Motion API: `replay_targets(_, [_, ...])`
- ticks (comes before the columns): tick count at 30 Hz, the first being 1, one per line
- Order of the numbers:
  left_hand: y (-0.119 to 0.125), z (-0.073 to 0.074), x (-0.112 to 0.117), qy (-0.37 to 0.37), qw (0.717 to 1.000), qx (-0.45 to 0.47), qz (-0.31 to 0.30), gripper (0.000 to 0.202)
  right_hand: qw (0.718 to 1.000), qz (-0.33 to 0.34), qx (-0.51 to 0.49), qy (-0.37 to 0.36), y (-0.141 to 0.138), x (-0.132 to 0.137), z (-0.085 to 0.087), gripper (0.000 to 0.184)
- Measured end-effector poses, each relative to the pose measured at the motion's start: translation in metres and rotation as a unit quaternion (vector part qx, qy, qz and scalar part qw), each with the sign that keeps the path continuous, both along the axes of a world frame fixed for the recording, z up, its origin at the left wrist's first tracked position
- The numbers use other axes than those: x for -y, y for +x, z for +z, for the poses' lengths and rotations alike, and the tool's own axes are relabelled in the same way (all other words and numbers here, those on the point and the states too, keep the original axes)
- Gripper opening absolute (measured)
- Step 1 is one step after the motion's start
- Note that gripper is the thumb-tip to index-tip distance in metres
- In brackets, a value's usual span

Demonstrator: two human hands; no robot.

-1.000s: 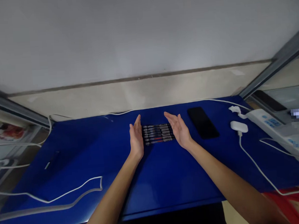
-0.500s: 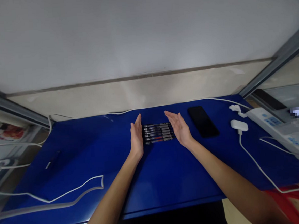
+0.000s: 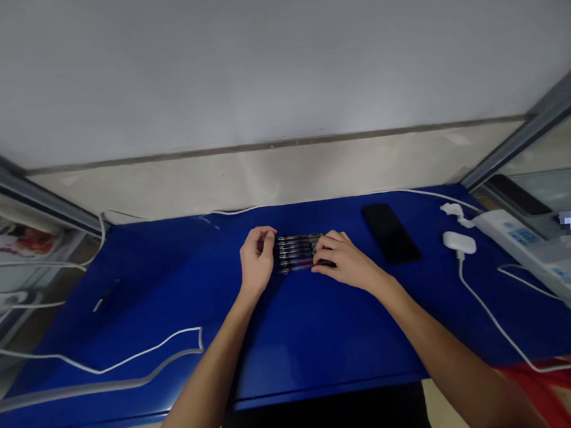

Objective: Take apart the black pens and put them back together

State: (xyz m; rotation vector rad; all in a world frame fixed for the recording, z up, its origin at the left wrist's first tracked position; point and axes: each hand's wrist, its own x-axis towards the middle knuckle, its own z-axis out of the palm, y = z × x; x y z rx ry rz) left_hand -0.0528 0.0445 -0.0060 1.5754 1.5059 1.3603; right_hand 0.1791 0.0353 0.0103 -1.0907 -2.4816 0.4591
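Several clear-barrelled pens (image 3: 293,246) with dark grips lie side by side in a flat row on the blue table (image 3: 294,344). My right hand (image 3: 340,257) bends over their right ends, its fingers and thumb closed on the row from the far and near sides. Close by the left ends is my left hand (image 3: 258,258), its fingers curled in towards the thumb; no object shows in it. The right fingers cover part of the pens' grips.
Right of the pens lies a black phone (image 3: 391,232). Farther right are a white earbud case (image 3: 459,242) on a cable and a white power strip (image 3: 527,243). A dark pen-like item (image 3: 106,295) and white cables (image 3: 149,360) are on the left. A wall (image 3: 283,175) stands behind.
Both hands were flat and upright at the two ends of the pens. The right fingers have since closed over the pens' right ends, and the left fingers have curled in.
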Motion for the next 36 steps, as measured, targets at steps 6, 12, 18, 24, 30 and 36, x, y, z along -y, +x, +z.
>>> replay_targets(6, [0.002, 0.003, 0.008, 0.093, 0.970, -0.204, -0.099, 0.020, 0.999, -0.006, 0.036, -0.014, -0.003, 0.004, 0.004, 0.012])
replay_targets(12, [0.008, 0.001, 0.013, 0.145, 0.920, -0.304, -0.199, 0.028, 0.996, 0.000, 0.085, -0.002, -0.002, 0.007, 0.008, 0.006])
replay_targets(18, [0.011, 0.008, 0.016, 0.146, 0.864, -0.366, -0.315, 0.030, 0.998, 0.024, 0.051, -0.014, -0.004, 0.012, 0.010, 0.008])
replay_targets(24, [0.008, 0.014, 0.017, 0.190, 0.860, -0.395, -0.259, 0.023, 0.997, 0.002, -0.039, -0.062, 0.001, 0.010, 0.019, 0.018])
replay_targets(30, [0.005, 0.016, 0.015, 0.214, 0.862, -0.411, -0.203, 0.024, 0.989, -0.020, -0.104, -0.108, 0.001, 0.007, 0.013, 0.024])
replay_targets(36, [0.008, 0.016, 0.016, 0.184, 0.841, -0.467, -0.204, 0.025, 0.987, -0.026, -0.132, -0.089, -0.003, 0.010, 0.010, 0.027])
